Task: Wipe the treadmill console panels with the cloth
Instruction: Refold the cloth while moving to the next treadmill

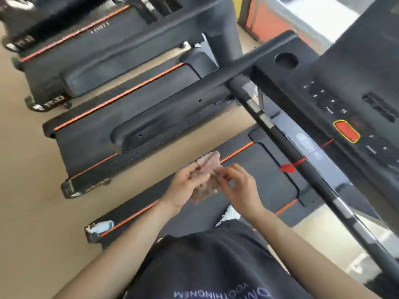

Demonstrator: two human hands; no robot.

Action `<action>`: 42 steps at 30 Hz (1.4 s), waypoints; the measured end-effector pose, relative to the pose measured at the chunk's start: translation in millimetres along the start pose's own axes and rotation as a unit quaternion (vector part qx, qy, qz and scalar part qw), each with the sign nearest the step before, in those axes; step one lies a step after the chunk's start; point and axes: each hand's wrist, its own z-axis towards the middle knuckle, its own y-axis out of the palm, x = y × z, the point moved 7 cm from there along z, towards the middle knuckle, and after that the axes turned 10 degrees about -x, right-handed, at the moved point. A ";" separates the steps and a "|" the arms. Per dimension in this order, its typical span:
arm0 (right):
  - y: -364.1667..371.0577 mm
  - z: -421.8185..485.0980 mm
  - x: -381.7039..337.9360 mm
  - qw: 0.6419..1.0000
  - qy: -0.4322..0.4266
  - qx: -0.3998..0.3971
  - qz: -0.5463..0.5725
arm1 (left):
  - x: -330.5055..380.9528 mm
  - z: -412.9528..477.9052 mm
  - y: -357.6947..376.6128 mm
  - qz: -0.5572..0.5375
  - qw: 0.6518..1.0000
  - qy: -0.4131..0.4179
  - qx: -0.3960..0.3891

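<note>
A crumpled pinkish cloth [207, 169] hangs between my two hands above the treadmill belt. My left hand [187, 186] grips its left side with curled fingers. My right hand [238, 186] pinches its right edge with fingertips. The black treadmill console panel [336, 98] lies to the upper right, with small buttons and a red stop button [346, 131] ringed in yellow. Both hands are well below and left of the console, not touching it.
A black handrail bar [302, 160] runs diagonally between my hands and the console, with a red safety clip [288, 168] and cord on it. Two more treadmills [121, 100] stand in a row to the left on a tan floor [32, 190]. A round cup holder [286, 61] sits at the console's top.
</note>
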 end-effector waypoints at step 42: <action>520.8 382.4 -326.4 0.910 0.030 -0.380 0.164 | 20.3 -168.9 -650.6 -0.118 0.926 0.020 0.357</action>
